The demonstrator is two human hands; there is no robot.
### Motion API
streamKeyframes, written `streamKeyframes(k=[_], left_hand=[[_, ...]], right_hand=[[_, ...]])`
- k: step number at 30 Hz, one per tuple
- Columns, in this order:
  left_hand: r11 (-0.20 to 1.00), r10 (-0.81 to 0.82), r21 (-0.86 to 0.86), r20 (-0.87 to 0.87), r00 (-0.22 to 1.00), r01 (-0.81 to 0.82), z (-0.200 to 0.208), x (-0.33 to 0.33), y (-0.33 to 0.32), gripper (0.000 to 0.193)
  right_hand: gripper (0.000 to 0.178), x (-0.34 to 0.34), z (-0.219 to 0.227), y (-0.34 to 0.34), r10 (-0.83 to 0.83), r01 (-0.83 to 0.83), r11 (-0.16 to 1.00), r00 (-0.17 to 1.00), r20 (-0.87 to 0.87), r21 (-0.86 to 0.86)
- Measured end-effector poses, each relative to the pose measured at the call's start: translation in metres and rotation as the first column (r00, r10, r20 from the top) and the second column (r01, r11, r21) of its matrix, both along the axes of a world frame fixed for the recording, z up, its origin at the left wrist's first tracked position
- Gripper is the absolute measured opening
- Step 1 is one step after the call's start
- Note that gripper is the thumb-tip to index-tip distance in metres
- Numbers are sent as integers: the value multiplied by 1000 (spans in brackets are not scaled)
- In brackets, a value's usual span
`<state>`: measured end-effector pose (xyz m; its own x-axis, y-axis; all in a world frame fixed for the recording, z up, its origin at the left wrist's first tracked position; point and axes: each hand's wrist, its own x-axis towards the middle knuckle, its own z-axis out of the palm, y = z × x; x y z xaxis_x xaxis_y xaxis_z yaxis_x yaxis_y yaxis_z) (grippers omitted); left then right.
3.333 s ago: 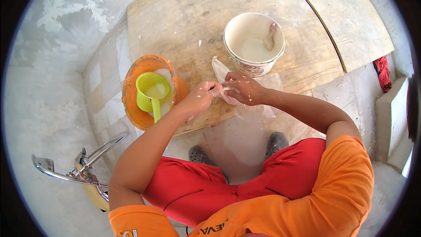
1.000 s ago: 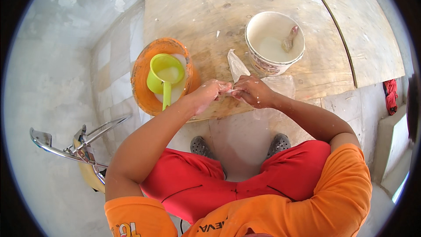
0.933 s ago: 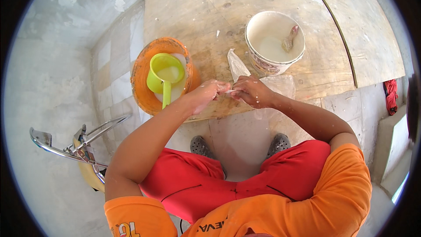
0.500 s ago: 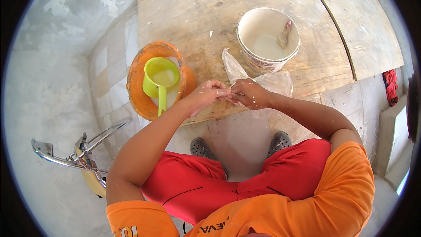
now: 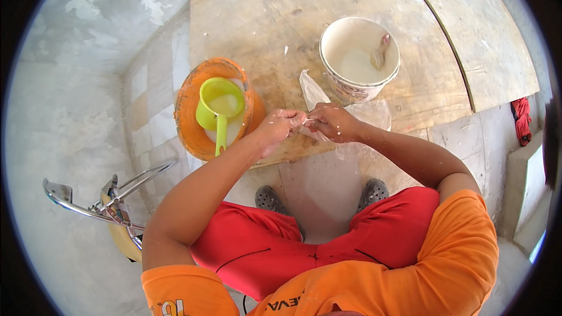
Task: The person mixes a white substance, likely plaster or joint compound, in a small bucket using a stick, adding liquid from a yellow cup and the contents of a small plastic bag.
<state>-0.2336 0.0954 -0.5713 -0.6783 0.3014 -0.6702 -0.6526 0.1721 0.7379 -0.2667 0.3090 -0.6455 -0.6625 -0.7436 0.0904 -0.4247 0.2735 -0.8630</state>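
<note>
My left hand (image 5: 281,127) and my right hand (image 5: 332,123) meet over the near edge of the plywood board. Thumbs and fingers of both are pinched together on a small gathered bit of a translucent plastic bag (image 5: 314,91). One whitish part of the bag sticks up beyond my hands, and a clearer part spreads out to the right. White splashes dot my fingers and right forearm. Just past the bag stands a white bucket (image 5: 335,72) with pale liquid at its bottom and a paintbrush (image 5: 379,54) leaning against its inner wall.
Left of my hands, an orange bucket (image 5: 186,111) holds milky liquid and a lime-green dipper (image 5: 221,131). All stand on a plywood board (image 5: 252,29) with a dark seam at right. A metal-framed seat (image 5: 126,222) is at lower left. Red cloth (image 5: 521,120) hangs at right.
My pinched fingers have shifted slightly against each other on the bag. The buckets appear a little lower in the picture as the view tilts slightly.
</note>
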Motion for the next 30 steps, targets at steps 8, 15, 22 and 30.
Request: streamKeyframes(k=[8,15,22,30], left_hand=[[998,-27,-57,-3,1000,27,14,9,-1,28],[977,-123,-184,-98,987,104,18,16,-10,38],[807,-382,-499,-34,924,315,53,2,-12,59],[855,206,-384,-366,907,-349,123,-24,-60,46]], right_hand=[[30,9,-4,8,-27,33,998,994,-106,51],[25,15,2,15,40,-39,999,999,-32,35],[25,20,14,8,75,-73,997,993,-91,28],[30,11,-36,56,-48,49,995,999,-24,83]])
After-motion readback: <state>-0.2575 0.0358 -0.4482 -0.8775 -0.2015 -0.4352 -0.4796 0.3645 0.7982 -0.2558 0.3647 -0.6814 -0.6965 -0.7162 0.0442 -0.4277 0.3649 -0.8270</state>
